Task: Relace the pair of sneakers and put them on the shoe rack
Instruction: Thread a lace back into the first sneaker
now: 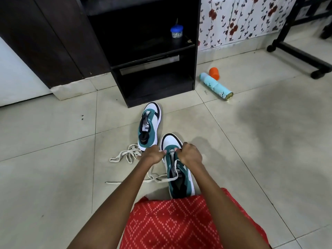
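Bends over the near sneaker [172, 141] with both hands, knuckles up, curled over its front eyelets just behind the white toe. Pinches the lace [173, 178] with the left hand [154, 155], fingers folded tight at the left edge of the tongue. Grips the same lace with the right hand [188, 154] at the opposite edge, fingers just as tightly curled. Nearly touching, the two thumbs, over the first crossing.

Behind the right hand, lace trailing back across the tongue, then off the sneaker's left side onto the floor [53, 159] below the left forearm. Sneaker flat on its sole between the forearms, heel hidden under the red patterned cloth [170, 221].

Just ahead of the left hand, the far sneaker [150, 126], upright, toe pointing away, eyelets bare. Touching its heel and lying just left of the left hand, a second lace [125, 155] in a loose tangle on the floor.

Well ahead of both hands, the dark shoe rack [161, 103], its base near the far sneaker's toe, with a blue-lidded jar [176, 32] on an upper shelf. Ahead and to the right of the right hand, a spray can [217, 86] on its side with an orange cap [214, 73] just beside it.
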